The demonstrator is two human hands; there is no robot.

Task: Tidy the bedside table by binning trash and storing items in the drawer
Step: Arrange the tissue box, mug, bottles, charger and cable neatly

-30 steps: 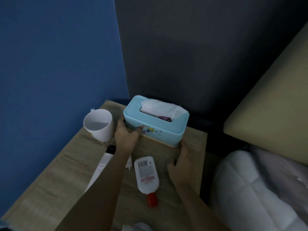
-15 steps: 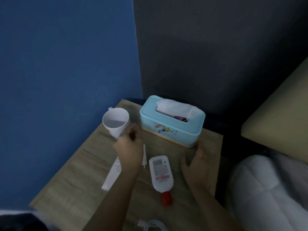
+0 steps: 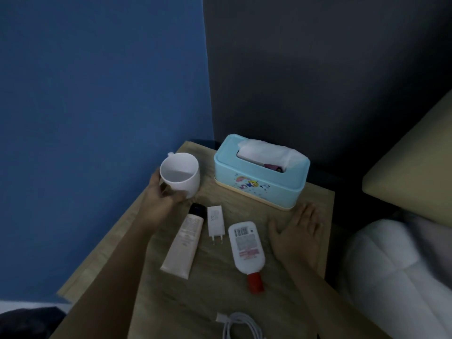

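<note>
- My left hand (image 3: 162,200) has left the front of the tissue box (image 3: 260,177), where it was a second ago, and now wraps the white mug (image 3: 180,173), fingers round its near side. The mug stands upright just left of the box, near the back corner of the table (image 3: 115,243), and it looks empty. I cannot tell whether it is lifted yet or only held.
- In front of the box, a little to the left, lies the cream tube (image 3: 184,243), dark cap toward the mug. My arm covered it before; now it is in full view.
- Just right of the tube lies the white charger (image 3: 215,222), prongs toward me.
- Next is the white bottle (image 3: 246,245) with a red cap, directly in front of the box.
- A white cable (image 3: 241,325) lies coiled at the near edge, well apart from the box.
- My right hand (image 3: 297,237) has drawn back a little from the box's right end. It rests flat and spread on the table just in front of it, holding nothing.
- I judge the box is now set in place and the mug is the next item. The drawer is not in view, and the tube, charger, bottle and cable are not yet stored.
</note>
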